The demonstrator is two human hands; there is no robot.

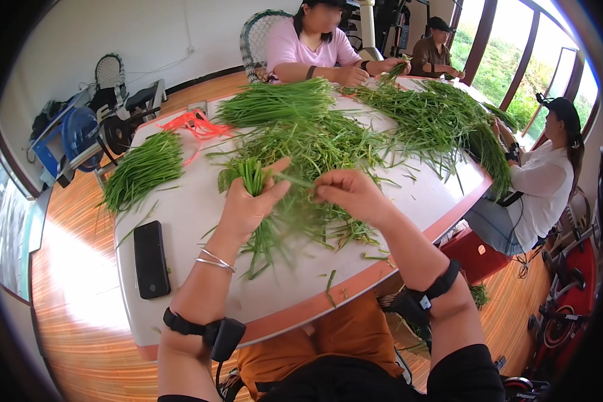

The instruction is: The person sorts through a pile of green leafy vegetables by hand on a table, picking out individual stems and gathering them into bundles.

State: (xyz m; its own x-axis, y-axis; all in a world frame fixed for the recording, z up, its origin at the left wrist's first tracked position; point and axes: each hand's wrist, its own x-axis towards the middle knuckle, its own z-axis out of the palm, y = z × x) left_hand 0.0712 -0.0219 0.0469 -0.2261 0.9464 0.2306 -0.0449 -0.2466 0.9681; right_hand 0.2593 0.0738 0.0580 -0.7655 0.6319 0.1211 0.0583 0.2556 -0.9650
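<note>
My left hand [242,206] is closed round a small bunch of green chives [252,175], their ends standing up above the fist and the rest hanging below it, blurred. My right hand [352,191] is just to the right, thumb and fingers pinched on a chive blade [296,180] that stretches across toward the left hand. Beneath and beyond both hands spreads a loose, tangled pile of chives [335,137]. A neatly aligned stack of chives [281,104] lies behind that pile. At the left edge of the table rests another tidy bundle [147,164].
Red plastic ties [195,126] lie between the two tidy stacks. A black phone [151,260] is left of my forearm on the white table [201,295]. Three other people sit round the far and right sides, near a large chive heap [429,120]. Exercise equipment [80,134] stands at left.
</note>
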